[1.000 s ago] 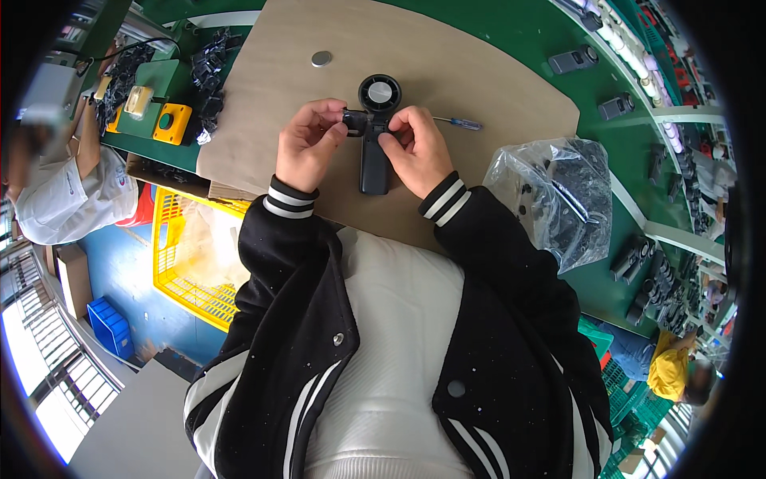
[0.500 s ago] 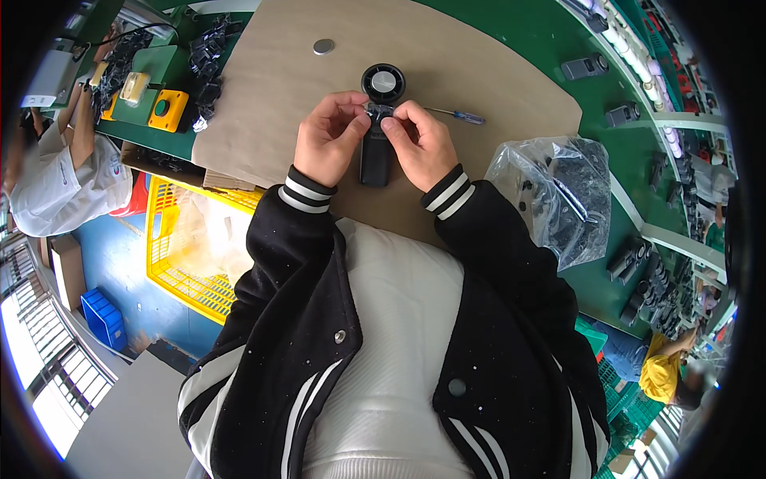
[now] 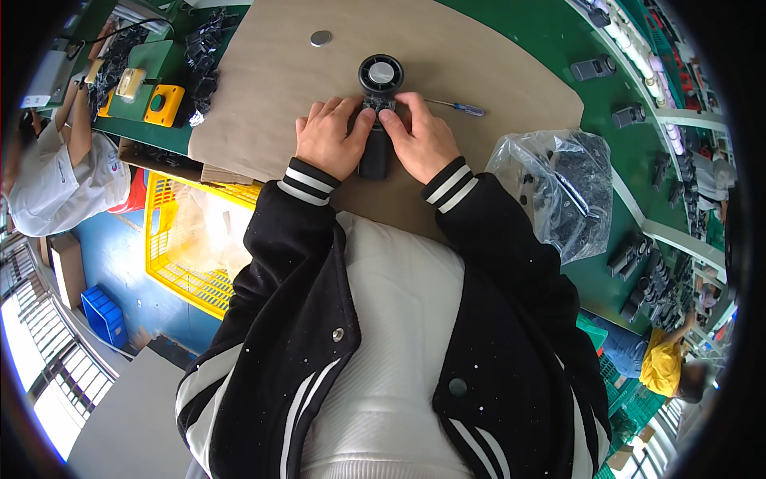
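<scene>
A black handheld fan lies on the brown sheet in front of me, its round head with a silver centre pointing away. From the left, my left hand closes on the fan's neck, thumb pressed on top. My right hand grips the same neck from the right, with its thumb on top and its forefinger curled at the side just below the round head. Between the thumbs the neck shows dark small parts; my fingers partly hide them. A screwdriver with a blue handle lies right of the fan.
A silver disc lies at the far left of the sheet. On the right sits a clear plastic bag of dark parts. A yellow box with a green button stands at left, near another person. A yellow crate is below.
My fingertips were pinching at a small part over the neck; now both hands lie lower, thumbs pressing down and fingers around the neck's sides. The fan has shifted slightly away from me.
</scene>
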Demonstrator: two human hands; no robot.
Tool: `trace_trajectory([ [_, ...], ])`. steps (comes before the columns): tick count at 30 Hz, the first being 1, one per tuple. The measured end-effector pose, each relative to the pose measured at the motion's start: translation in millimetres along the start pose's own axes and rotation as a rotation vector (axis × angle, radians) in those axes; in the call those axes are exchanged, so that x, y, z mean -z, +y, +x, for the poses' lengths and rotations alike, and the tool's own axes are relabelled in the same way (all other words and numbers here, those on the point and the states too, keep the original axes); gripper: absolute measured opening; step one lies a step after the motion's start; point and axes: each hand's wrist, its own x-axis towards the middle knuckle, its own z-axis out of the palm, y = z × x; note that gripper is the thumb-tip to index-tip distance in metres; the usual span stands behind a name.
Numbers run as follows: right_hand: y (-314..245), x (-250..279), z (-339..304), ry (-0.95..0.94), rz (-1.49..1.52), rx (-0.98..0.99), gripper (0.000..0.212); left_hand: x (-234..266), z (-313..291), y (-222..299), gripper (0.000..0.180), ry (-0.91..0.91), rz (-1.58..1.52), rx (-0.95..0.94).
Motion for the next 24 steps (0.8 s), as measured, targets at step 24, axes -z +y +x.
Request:
trace_trajectory([
  [24, -6, 11, 0, 0.107, 0.564, 0.217, 0.029, 9, 7, 23, 0.032, -0.030, -0.852, -0.052],
])
